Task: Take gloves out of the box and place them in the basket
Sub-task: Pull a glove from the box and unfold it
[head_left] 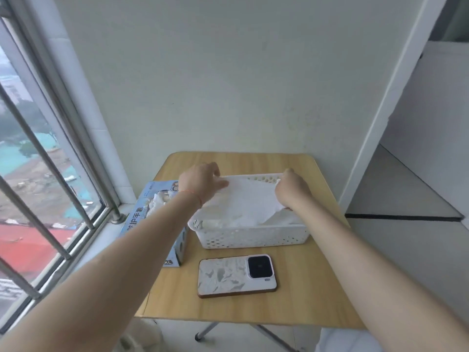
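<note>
Both hands, left hand (200,181) and right hand (291,189), pinch one clear glove (248,201) over the white basket (253,236); more gloves remain in the glove box (154,207).

Pale plain wall (215,72) across the upper frame, barred window (38,174) at left admitting daylight, light wooden tabletop (299,301) at lower centre, grey tiled floor (406,250) at right

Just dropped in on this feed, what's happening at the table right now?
A person is holding a thin white glove stretched between the left hand and the right hand, over the white perforated basket. More white material already lies in the basket. The blue glove box sits open to the left with gloves poking out, and a phone lies in front.
</note>
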Tool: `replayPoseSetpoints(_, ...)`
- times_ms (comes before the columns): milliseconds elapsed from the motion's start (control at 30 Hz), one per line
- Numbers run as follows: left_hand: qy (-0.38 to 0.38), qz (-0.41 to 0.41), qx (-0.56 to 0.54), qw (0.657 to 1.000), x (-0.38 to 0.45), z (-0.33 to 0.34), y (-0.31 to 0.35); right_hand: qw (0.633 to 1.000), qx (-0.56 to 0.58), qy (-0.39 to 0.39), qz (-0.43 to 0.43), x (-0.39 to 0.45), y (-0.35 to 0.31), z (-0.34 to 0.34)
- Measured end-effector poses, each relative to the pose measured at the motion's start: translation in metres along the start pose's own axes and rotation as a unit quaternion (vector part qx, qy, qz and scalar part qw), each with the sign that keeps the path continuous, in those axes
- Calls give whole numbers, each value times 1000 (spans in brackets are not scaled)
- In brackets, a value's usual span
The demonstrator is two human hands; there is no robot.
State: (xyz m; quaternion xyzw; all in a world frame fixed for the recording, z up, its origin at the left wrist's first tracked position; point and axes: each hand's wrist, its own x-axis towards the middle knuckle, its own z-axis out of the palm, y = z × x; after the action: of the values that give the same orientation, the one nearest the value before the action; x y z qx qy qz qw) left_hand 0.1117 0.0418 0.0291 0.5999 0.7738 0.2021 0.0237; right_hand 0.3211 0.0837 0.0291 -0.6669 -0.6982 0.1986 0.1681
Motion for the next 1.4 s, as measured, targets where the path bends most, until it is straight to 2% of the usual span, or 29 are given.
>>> replayPoseSetpoints(100, 38, 99, 46, 993, -3, 17, 13, 998, -51, 16, -18, 3, 13, 4)
replayPoseSetpoints(167, 14, 143, 16, 989, -12, 22, 24, 995, -92, 21, -42, 4, 17, 9)
replayPoseSetpoints(200, -26, 153, 7, 988, -17, 27, 29, 991, -119, 22, -58, 4, 17, 11)
replayPoseSetpoints(300, -160, 148, 40, 975, -31, 38, 30, 973, -204, 42, -103, 5, 18, 15)
replayPoseSetpoints(467, -212, 81, -6, 974, -27, 40, 5, 948, -281, 59, -138, 1, 17, 13)
replayPoseSetpoints(633, -169, 58, -44, 983, -22, 37, 1, 936, -309, 48, -162, -5, 15, 12)
replayPoseSetpoints(733, -131, 104, 13, 986, -21, 32, -4, 934, -320, 38, -153, -9, 10, 9)
replayPoseSetpoints(800, -99, 126, 9, 987, -22, 26, -10, 935, -315, 52, -157, -10, -1, 9)
replayPoseSetpoints(867, -36, 108, -49, 992, -24, 17, -19, 944, -274, 65, -171, -10, -19, 9)
replayPoseSetpoints(967, 47, 38, -102, 993, -31, 0, -51, 955, -196, 54, -218, -15, -57, 24)
replayPoseSetpoints(1100, 39, -71, -114, 990, -51, -9, -96, 963, -88, -23, -255, -24, -104, 63)
replayPoseSetpoints(1167, 34, -103, -131, 985, -63, -13, -113, 964, -61, -32, -257, -29, -125, 80)
replayPoseSetpoints(1267, -7, -116, -141, 983, -80, -18, -133, 958, -42, -10, -283, -33, -150, 95)
replayPoseSetpoints(1400, -60, -104, -161, 980, -91, -19, -145, 945, -95, -49, -308, -37, -175, 112)
